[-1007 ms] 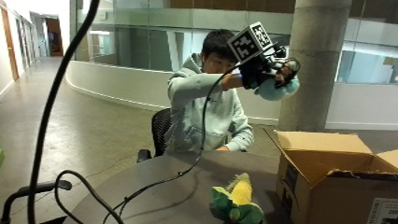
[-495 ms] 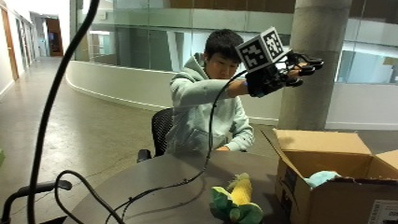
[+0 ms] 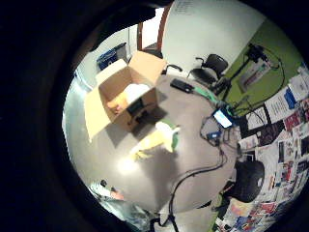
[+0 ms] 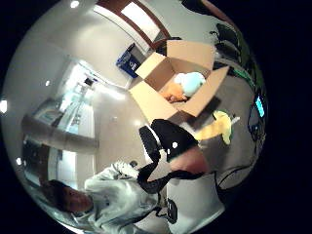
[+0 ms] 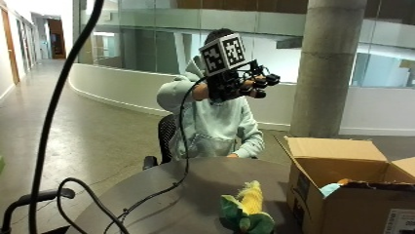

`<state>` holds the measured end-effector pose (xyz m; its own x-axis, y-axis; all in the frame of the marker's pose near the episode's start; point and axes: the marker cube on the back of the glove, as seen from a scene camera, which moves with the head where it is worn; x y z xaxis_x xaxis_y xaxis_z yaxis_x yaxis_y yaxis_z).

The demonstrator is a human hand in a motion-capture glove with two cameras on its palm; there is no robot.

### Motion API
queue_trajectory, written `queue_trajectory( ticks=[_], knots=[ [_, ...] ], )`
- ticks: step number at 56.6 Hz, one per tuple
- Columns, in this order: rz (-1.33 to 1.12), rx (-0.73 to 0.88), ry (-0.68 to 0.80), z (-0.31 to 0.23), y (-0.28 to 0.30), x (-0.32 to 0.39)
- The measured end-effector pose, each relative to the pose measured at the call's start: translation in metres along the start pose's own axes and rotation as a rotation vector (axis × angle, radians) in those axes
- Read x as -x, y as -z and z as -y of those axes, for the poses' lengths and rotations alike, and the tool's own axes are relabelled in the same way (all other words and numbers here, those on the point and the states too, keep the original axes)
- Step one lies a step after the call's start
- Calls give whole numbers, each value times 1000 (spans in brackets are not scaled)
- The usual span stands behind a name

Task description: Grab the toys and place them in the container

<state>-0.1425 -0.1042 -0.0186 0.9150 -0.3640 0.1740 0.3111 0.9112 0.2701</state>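
Black-gloved right hand hangs raised, fingers relaxed and empty, above the table.

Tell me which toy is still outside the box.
The corn toy, yellow with green husk, lies on the table beside the box. The light blue toy and the orange toy are already inside.

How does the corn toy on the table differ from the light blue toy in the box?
The corn toy is yellow with green leaves; the light blue toy is pale and rounded. The corn toy lies on the table, outside the cardboard box; the light blue toy sits inside it. Both look like soft toys.
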Motion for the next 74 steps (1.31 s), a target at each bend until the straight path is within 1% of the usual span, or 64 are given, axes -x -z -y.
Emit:
queue_trajectory(
  ticks=[7,14,23,36,42,54,60,74],
  knots=[
    [-32,37,-6,-20,-9,-21],
    [-121,132,2,-40,-35,-44],
    [-155,231,8,-52,-67,-60],
    [-171,356,7,-46,-116,-80],
    [-201,376,9,-50,-137,-80],
    [-179,425,25,-43,-174,-83],
    [-144,480,16,-41,-194,-82],
    [-169,572,36,-36,-243,-86]
  ],
)
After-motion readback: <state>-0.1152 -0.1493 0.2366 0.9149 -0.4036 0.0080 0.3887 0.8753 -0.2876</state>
